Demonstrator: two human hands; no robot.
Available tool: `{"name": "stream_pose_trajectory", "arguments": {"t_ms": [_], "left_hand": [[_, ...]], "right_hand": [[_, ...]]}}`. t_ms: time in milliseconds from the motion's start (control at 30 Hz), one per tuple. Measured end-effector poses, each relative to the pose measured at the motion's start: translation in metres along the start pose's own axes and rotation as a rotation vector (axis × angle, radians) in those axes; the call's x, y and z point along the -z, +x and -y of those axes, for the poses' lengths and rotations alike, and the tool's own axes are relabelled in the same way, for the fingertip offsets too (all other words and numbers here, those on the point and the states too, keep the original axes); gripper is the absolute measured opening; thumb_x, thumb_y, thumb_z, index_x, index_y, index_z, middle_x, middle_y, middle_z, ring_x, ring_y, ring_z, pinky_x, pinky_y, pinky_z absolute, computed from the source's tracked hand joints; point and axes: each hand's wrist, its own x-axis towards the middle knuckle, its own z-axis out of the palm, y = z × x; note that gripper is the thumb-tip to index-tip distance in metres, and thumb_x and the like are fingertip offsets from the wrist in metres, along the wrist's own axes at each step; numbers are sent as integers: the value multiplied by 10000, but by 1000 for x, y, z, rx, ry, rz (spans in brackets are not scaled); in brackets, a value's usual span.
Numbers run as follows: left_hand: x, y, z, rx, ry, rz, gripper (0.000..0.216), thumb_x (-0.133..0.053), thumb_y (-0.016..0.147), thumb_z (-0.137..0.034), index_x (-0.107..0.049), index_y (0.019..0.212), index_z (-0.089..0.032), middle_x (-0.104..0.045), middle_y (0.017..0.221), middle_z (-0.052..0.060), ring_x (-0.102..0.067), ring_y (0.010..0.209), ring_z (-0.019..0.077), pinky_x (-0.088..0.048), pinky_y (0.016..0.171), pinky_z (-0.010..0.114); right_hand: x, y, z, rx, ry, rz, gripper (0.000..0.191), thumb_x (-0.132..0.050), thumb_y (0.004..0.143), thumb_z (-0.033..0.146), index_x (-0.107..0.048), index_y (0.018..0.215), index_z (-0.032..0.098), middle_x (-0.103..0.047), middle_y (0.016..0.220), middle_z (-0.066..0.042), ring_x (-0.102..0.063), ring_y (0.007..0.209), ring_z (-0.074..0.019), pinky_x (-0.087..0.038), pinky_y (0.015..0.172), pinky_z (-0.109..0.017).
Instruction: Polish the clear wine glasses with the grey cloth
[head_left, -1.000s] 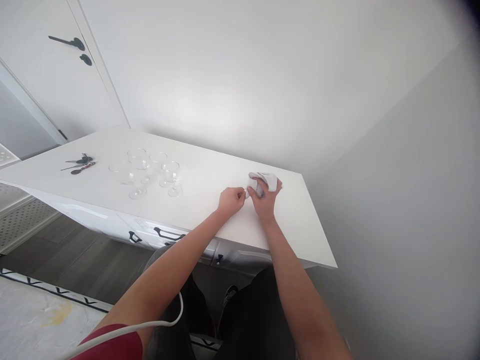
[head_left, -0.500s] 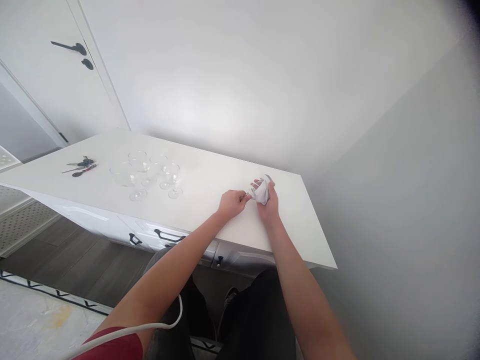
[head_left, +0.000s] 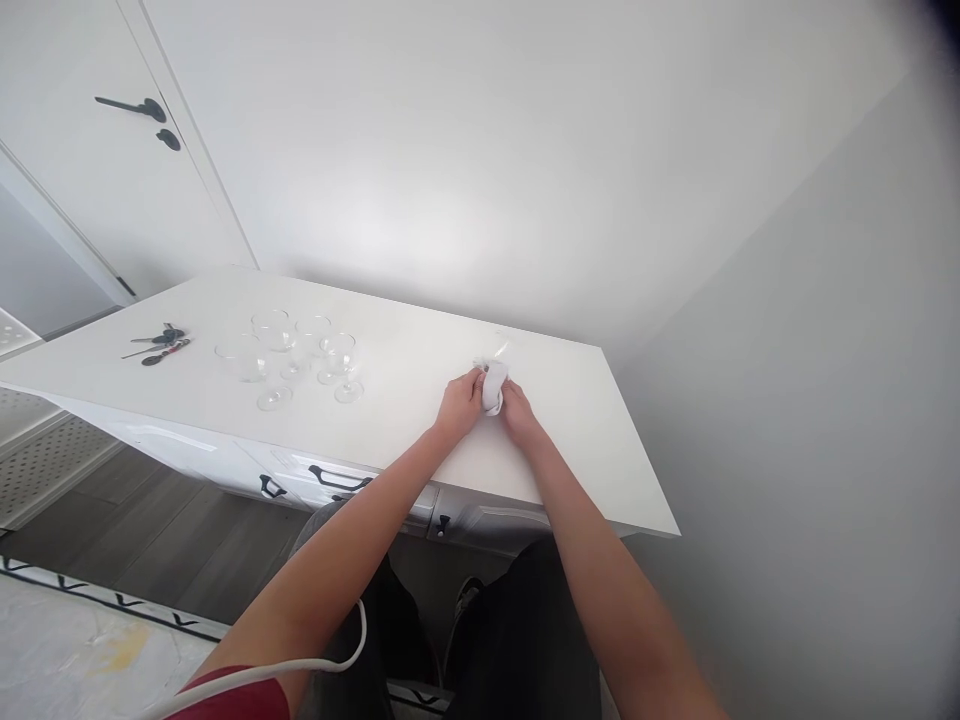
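Note:
Both hands meet over the right half of the white countertop (head_left: 390, 400). Between them is a bunched white cloth (head_left: 493, 390), wrapped against a clear stemmed glass (head_left: 501, 350) that is only faintly visible beyond the fingers. My left hand (head_left: 459, 406) is closed at the glass's left side, its fingertips partly hidden by the cloth. On the other side, my right hand (head_left: 519, 412) is closed on the cloth and presses it to the glass. How much of the glass each hand grips is hard to make out.
Several clear stemmed glasses (head_left: 337, 350) stand on the left half of the counter. Farther left lie dark-handled utensils, a spoon (head_left: 154, 359) among them. A wall rises behind the counter. Drawers with black handles (head_left: 339, 478) face me, and a white cable (head_left: 330, 664) hangs by my left arm.
My right hand has come left and nearer to me with the cloth, closing in on my left hand. The glass has turned, its bowl now pointing away from me. The left hand has barely shifted.

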Motion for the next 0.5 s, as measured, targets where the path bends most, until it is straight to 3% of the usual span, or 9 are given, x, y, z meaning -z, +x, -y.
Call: {"name": "stream_pose_trajectory", "arguments": {"t_ms": [133, 300, 500], "left_hand": [[-1, 2, 1, -30, -60, 55, 251, -404, 965, -238, -517, 743, -208, -570, 687, -2, -454, 643, 147, -374, 634, 291], [-1, 2, 6, -28, 21, -14, 253, -474, 842, -148, -532, 602, -203, -612, 680, 30, -523, 685, 175, -405, 676, 315], [0, 4, 7, 111, 88, -122, 278, -609, 774, -191, -520, 511, -205, -667, 731, 64, -592, 753, 210, -424, 694, 336]], "right_hand": [[5, 1, -3, 91, -118, -43, 512, -657, 877, 662, -637, 1201, 266, -697, 1072, -47, -653, 1053, -241, -550, 897, -397], [8, 1, -3, 120, -118, -11, 479, -700, 837, 657, -675, 1036, 221, -674, 801, -22, -648, 843, -227, -526, 692, -335], [10, 4, -6, 102, -89, 40, 422, -807, 763, 560, -695, 958, 203, -698, 818, -23, -635, 794, -201, -510, 663, -304]]}}
